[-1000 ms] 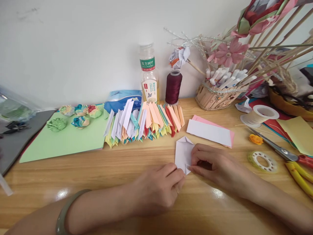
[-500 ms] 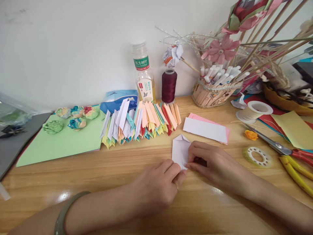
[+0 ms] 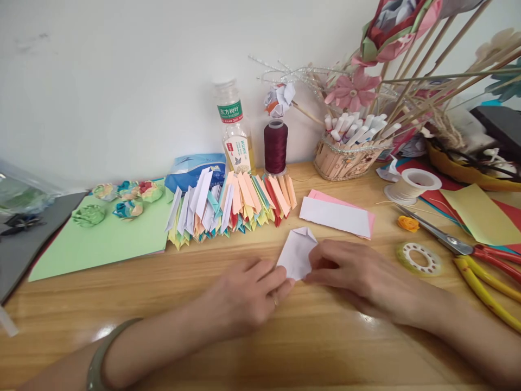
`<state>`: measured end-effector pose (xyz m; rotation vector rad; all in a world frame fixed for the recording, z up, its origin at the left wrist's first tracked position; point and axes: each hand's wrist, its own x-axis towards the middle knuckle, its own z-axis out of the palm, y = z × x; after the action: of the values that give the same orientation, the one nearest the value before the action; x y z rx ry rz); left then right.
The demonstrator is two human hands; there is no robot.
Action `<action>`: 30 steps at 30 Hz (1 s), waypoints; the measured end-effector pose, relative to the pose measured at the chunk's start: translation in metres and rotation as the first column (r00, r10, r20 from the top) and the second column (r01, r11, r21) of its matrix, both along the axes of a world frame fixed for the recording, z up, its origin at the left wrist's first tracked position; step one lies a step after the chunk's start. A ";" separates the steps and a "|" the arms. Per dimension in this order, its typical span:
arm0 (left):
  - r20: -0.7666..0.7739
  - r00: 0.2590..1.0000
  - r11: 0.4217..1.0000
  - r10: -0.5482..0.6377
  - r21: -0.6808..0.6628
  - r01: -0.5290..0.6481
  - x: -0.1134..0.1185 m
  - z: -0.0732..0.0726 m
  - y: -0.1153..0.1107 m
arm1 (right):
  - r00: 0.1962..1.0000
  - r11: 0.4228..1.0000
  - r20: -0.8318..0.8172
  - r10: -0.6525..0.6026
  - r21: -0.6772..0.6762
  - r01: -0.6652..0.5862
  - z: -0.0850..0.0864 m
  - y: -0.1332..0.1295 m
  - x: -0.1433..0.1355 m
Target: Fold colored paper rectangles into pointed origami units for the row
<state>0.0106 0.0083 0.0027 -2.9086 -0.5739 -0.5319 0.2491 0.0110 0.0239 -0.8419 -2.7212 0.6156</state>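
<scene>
A small white paper with folded top corners lies tilted on the wooden table between my hands. My left hand has its fingertips closed on the paper's lower left corner. The fingers of my right hand are bent together at its lower right edge, pinching it. Just behind the paper are flat white strips on top of pink ones. A long row of folded coloured paper pieces stands behind my left hand.
Scissors, yellow-handled pliers, a tape roll and a white spool lie right. Behind stand a bottle, dark red thread and a pen basket. Green sheets with paper balls lie left.
The white paper has turned so that its lower end points more to the left. My left hand has shifted left with its corner. The whole view has moved slightly.
</scene>
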 end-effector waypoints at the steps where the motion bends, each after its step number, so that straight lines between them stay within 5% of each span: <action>1: 0.005 1.000 0.999 0.018 0.031 -0.018 -0.002 0.000 0.004 | 1.000 0.999 0.010 0.019 0.032 -0.020 0.001 -0.002 -0.001; 5: 0.015 0.992 0.987 0.126 0.103 -0.127 -0.005 -0.005 0.014 | 0.998 0.996 0.056 0.032 0.084 -0.036 0.006 -0.012 -0.012; 9: 0.048 0.992 0.993 0.114 -0.023 -0.113 -0.002 -0.007 0.015 | 0.998 0.993 0.035 0.045 0.107 -0.048 0.007 -0.014 -0.013; 14: 0.074 0.997 0.999 -0.035 -0.033 0.038 -0.005 -0.004 0.019 | 0.980 0.946 -0.065 -0.187 0.258 0.197 -0.001 -0.001 -0.005; 26: 0.054 0.999 1.000 -0.003 0.019 0.002 0.002 -0.003 0.012 | 0.865 0.865 -0.044 -0.499 -0.081 0.495 -0.006 -0.008 -0.026; 30: 0.101 0.995 1.000 0.026 0.002 -0.027 0.006 -0.005 0.009 | 0.843 0.848 -0.092 -0.530 -0.027 0.530 -0.010 -0.008 -0.028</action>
<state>0.0166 0.0176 -0.0023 -2.8801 -0.6231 -0.6793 0.2211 0.0025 0.0139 -1.4485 -2.2394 0.5114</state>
